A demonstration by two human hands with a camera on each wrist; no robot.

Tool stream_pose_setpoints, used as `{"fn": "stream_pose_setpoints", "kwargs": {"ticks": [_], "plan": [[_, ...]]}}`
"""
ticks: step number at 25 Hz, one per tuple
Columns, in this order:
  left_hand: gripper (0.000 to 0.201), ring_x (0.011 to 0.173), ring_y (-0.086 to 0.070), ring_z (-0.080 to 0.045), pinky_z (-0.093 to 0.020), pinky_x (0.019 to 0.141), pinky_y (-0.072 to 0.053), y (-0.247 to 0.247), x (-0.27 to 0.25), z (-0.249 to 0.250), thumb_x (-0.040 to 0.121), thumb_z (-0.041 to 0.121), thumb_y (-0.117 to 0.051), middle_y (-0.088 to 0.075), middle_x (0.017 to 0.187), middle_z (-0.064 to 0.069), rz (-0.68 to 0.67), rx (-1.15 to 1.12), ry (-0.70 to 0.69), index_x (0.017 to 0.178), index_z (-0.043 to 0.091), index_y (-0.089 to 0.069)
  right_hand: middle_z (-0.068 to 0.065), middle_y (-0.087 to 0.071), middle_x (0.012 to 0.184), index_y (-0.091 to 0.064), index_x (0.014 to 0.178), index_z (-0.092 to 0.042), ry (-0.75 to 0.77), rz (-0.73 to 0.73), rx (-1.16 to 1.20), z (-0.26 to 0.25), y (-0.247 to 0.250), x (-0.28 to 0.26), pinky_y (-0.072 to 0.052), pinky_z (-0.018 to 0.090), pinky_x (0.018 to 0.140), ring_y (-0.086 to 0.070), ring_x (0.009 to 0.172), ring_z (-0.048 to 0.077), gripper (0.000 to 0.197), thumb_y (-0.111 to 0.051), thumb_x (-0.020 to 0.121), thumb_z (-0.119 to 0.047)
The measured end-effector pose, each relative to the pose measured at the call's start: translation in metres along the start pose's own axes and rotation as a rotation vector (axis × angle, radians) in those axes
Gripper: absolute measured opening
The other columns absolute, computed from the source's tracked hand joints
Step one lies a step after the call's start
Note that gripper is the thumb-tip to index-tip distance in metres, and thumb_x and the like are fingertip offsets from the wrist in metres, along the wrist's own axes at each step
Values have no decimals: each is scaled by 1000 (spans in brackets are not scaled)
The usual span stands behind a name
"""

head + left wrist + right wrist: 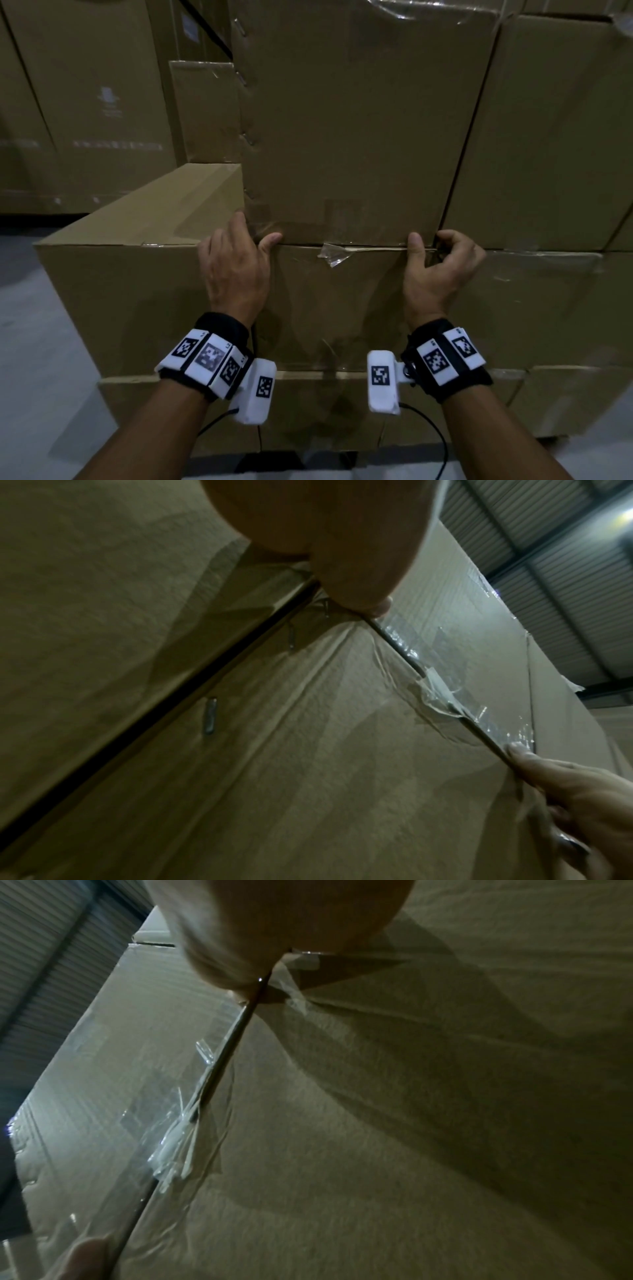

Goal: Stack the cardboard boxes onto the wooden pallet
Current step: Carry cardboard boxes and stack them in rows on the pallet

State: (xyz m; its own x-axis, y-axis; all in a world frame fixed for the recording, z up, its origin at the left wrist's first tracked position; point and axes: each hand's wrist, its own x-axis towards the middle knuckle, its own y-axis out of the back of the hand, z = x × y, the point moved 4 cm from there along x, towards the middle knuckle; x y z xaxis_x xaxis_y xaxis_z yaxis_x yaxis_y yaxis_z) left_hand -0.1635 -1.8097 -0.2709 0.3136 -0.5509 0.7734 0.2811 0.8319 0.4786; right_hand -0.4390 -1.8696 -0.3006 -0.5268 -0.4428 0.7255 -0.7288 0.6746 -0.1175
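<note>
From the head camera, a tall cardboard box (356, 120) stands on top of a wider lower box (144, 294), with more boxes stacked to its right and behind. The left hand (236, 270) is at the tall box's lower left corner, fingers reaching round the side and the thumb pressed at the seam where the two boxes meet. The right hand (442, 270) is at the lower right corner, fingers curled into the gap beside the neighbouring box (555, 137) and the thumb on the front at the seam. A torn scrap of clear tape (334, 255) hangs from the seam between the hands. A flat layer of cardboard lies under the stack; the pallet itself cannot be made out. From the left wrist camera, the thumb tip touches the bottom edge of the tall box (462, 620), and the right hand (575, 804) shows further along that edge. The right wrist camera shows that hand's thumb on the same taped edge, with crumpled tape (178, 1139) below it.
</note>
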Motion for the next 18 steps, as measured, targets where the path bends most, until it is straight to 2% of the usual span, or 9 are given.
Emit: {"fn": "stream_pose_setpoints", "kwargs": {"ticks": [4, 6, 7, 8, 11, 18], "plan": [[68, 76, -44, -24, -47, 84, -41, -3, -2, -2, 98, 58, -35, -56, 87, -14, 7, 43, -29, 125, -3, -51, 1, -37, 118, -56, 110, -11, -3, -12, 9, 1, 1, 0, -53, 49, 89, -55, 105, 30, 45, -67, 83, -46], [65, 92, -55, -34, -51, 92, -39, -5, -5, -3, 99, 55, -36, -60, 104, -21, 3, 62, -34, 127, -3, -49, 1, -37, 119, -56, 111, -10, -2, -28, 11, 1, 3, -1, -53, 47, 89, -55, 104, 29, 45, -65, 83, -45], [64, 101, -56, -37, -52, 96, -38, -6, -6, -3, 100, 55, -36, -60, 111, -24, -5, 70, -32, 126, -3, -49, 2, -37, 119, -56, 111, -9, 7, -33, 13, 0, 3, -2, -54, 46, 89, -55, 104, 29, 45, -65, 84, -44], [64, 103, -55, -37, -52, 97, -37, -7, -7, -3, 100, 54, -35, -60, 113, -24, -10, 78, -33, 125, -3, -49, 3, -37, 118, -57, 112, -8, 18, -35, 16, -1, 4, -2, -54, 45, 89, -55, 103, 29, 44, -65, 85, -42], [63, 92, -55, -34, -50, 97, -37, -6, -6, -4, 100, 55, -34, -60, 99, -19, -20, 94, -34, 118, -2, -53, 3, -37, 118, -57, 111, -8, 21, -36, 16, -1, 4, -1, -54, 47, 87, -55, 101, 31, 42, -65, 85, -41], [62, 92, -54, -30, -45, 95, -35, -2, -4, -5, 95, 58, -35, -61, 97, -15, -54, 44, 15, 114, 2, -55, 2, -38, 119, -55, 114, -9, 5, -35, 0, -4, 4, -1, -53, 46, 87, -54, 102, 29, 45, -65, 85, -42]]}}
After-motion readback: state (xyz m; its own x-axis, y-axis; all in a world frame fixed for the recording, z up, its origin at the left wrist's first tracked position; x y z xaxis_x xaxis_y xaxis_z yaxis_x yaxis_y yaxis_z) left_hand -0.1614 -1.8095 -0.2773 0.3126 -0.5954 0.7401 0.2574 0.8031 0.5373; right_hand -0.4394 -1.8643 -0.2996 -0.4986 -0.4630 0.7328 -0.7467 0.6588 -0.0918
